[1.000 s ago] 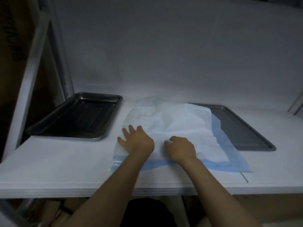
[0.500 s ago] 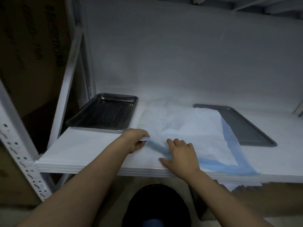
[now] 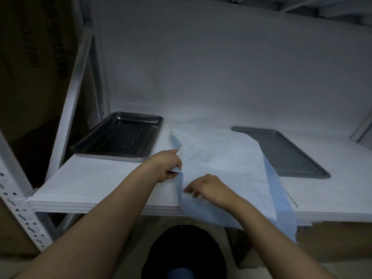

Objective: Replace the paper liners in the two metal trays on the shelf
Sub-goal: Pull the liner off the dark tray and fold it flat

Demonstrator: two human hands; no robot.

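Observation:
A stack of white and pale blue paper liners (image 3: 225, 158) lies in the middle of the white shelf (image 3: 96, 182), its near part hanging over the front edge. My left hand (image 3: 167, 166) pinches the left edge of a liner sheet. My right hand (image 3: 207, 188) rests on the sheets near the shelf's front edge, fingers curled on the blue sheet. A deep shiny metal tray (image 3: 118, 135) stands bare at the left. A flat grey metal tray (image 3: 281, 152) lies at the right, its near-left corner covered by the liners.
The shelf's white upright (image 3: 70, 109) with a perforated post (image 3: 18, 208) stands at the left. Brown cardboard (image 3: 30, 57) sits behind it. A black round bin (image 3: 185, 252) is on the floor below the shelf edge. A white back wall closes the shelf.
The liner stack has slid toward me and now hangs over the shelf edge. My left hand went from lying flat to pinching the sheet's left edge; my right hand moved nearer the front.

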